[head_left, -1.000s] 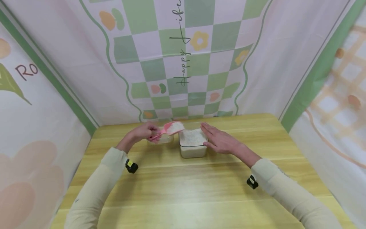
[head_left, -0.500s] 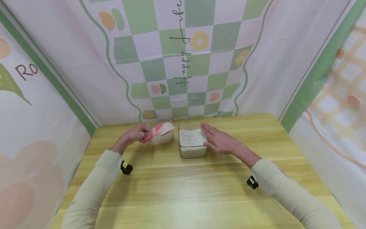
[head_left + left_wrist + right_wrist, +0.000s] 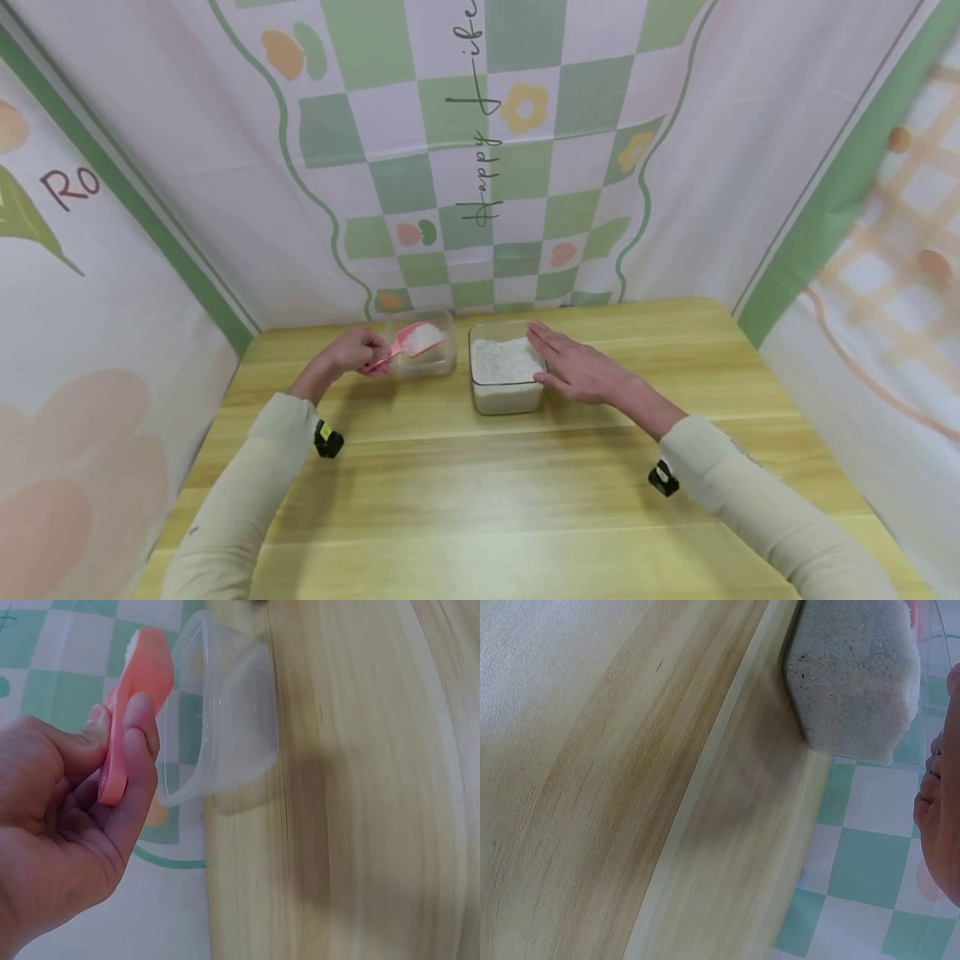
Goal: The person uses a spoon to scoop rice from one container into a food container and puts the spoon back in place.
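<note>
Presently holding a loaded pink scoop (image 3: pixel 150 669) aloft

Pinching its handle (image 3: pixel 113 772) thumb-to-finger in the left grip (image 3: pixel 356 350), poising a heap of white grains (image 3: pixel 423 337) above the clear plastic tub (image 3: pixel 244 712) on the tabletop (image 3: pixel 480 500). Rightward, just beside the tub, at the grain-filled glass container (image 3: pixel 507 400), resting the straight-fingered right grip (image 3: pixel 577 367) along its right-hand side.

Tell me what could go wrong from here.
The pink scoop is loaded with white grains above the clear tub; tilted carelessly, it might spill some outside. The left hand pinches only its handle, so it could twist. No hand steadies the tub, so a bump might shift it.
</note>
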`<state>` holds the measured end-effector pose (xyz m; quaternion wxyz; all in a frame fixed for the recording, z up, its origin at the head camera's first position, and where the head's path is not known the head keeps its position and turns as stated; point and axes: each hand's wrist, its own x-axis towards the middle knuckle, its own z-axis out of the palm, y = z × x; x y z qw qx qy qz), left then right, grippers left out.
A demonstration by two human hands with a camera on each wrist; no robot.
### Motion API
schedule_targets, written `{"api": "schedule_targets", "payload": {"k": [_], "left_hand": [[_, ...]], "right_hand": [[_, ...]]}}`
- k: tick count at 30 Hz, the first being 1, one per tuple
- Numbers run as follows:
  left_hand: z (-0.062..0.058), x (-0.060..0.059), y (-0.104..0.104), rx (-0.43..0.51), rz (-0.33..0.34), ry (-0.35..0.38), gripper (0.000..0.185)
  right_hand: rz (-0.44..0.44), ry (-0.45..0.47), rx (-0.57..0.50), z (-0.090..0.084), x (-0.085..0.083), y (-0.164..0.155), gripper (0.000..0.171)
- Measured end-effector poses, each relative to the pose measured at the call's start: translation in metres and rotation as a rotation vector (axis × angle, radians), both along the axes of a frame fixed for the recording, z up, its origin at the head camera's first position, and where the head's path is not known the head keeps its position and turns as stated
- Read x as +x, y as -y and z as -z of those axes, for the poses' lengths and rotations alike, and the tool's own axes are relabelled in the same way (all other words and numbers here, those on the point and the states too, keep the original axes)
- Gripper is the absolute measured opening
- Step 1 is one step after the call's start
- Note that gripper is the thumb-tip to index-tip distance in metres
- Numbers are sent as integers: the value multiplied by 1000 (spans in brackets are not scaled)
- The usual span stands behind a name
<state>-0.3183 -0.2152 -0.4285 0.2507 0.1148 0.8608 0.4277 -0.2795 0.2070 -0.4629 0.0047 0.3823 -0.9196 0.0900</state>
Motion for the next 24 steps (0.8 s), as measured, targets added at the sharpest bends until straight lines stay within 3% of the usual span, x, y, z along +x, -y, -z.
{"api": "schedule_targets", "payload": {"k": [11, 24], "left_hand": [[-1, -3, -7, -167, -14, -97, 25], [-7, -4, -13, -295, -43, -136, 21]], "right_hand": [[-9, -9, -1, -1, 1, 0, 73], [-15, -7, -10, -2, 2, 0, 73]]}}
